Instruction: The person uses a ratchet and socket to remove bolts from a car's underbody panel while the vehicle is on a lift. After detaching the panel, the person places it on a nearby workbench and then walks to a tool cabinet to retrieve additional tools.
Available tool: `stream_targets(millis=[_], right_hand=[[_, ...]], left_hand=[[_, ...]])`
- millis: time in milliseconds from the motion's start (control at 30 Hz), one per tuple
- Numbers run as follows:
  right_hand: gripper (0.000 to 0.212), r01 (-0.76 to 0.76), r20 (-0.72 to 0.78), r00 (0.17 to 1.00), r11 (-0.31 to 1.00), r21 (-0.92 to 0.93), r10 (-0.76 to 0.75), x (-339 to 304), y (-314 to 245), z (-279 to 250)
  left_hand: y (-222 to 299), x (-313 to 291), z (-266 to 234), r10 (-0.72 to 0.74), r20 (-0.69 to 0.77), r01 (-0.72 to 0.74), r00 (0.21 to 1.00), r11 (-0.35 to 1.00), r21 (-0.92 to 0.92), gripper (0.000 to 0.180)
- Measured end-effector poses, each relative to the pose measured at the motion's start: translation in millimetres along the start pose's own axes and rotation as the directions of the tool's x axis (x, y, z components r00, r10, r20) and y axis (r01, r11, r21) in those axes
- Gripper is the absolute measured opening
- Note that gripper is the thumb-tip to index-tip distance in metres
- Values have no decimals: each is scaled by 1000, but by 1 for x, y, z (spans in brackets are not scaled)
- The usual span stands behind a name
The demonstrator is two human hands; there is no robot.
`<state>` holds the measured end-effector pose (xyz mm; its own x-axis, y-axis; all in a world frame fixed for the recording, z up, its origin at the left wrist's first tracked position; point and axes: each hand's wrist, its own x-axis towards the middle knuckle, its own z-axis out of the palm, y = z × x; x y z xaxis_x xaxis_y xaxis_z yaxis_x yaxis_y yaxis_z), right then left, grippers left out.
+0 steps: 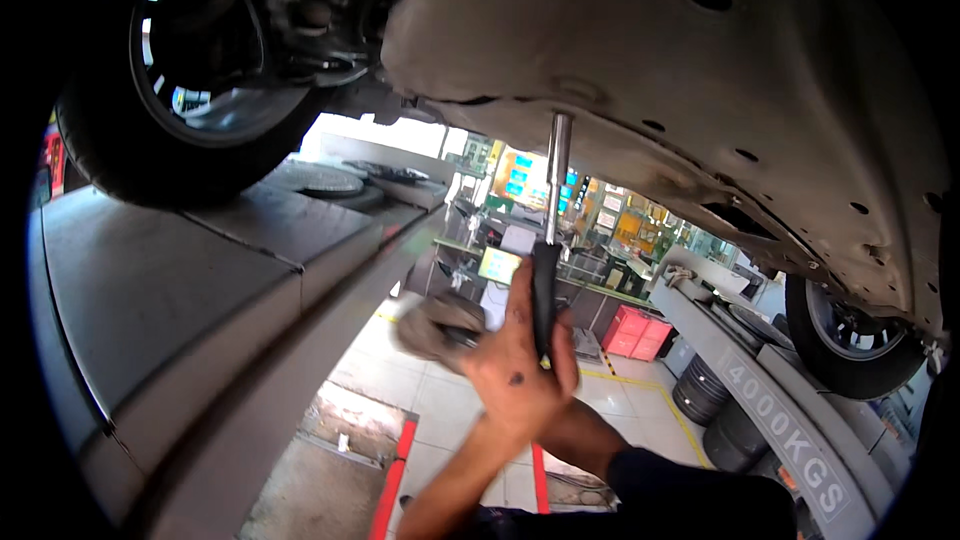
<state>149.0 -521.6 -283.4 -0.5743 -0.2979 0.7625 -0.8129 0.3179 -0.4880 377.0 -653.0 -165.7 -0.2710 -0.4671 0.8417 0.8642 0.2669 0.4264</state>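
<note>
My left hand (515, 375) is closed around the black handle of a socket driver (546, 285), its index finger lying up along the handle. The tool stands nearly upright; its silver shank and long socket (560, 145) reach up to the edge of the vehicle's underbody panel (620, 50). Whether the socket sits on a fastener is hidden. My right forearm (585, 435), dark-sleeved, crosses behind my left wrist. At its end, left of the handle, my right hand (435, 325) is smeared by motion; its fingers and anything in them cannot be made out.
A lift runway (200, 280) carries one wheel (190, 90) at left; another runway (770, 390) with a wheel (850, 330) stands at right. Below are a tiled floor with red-edged pits, dark drums (700, 390) and a red box (635, 330). A counter with screens stands behind.
</note>
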Motion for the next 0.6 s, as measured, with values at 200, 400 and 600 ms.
stream_targets(millis=[200, 400, 600], right_hand=[[14, 148, -37, 985, 932, -331, -170, -13, -162, -11], [14, 401, 120, 878, 576, -712, -463, -6, -232, -52], [16, -187, 161, 982, 613, 768, 98, 4, -66, 6]], left_hand=[[-60, 25, -51, -12, 577, 576, 817, -43, -816, 53], [-32, 18, -32, -143, 497, 514, 856, 143, -845, 60], [-4, 16, -20, -28, -130, -1, 991, 976, -219, 45]])
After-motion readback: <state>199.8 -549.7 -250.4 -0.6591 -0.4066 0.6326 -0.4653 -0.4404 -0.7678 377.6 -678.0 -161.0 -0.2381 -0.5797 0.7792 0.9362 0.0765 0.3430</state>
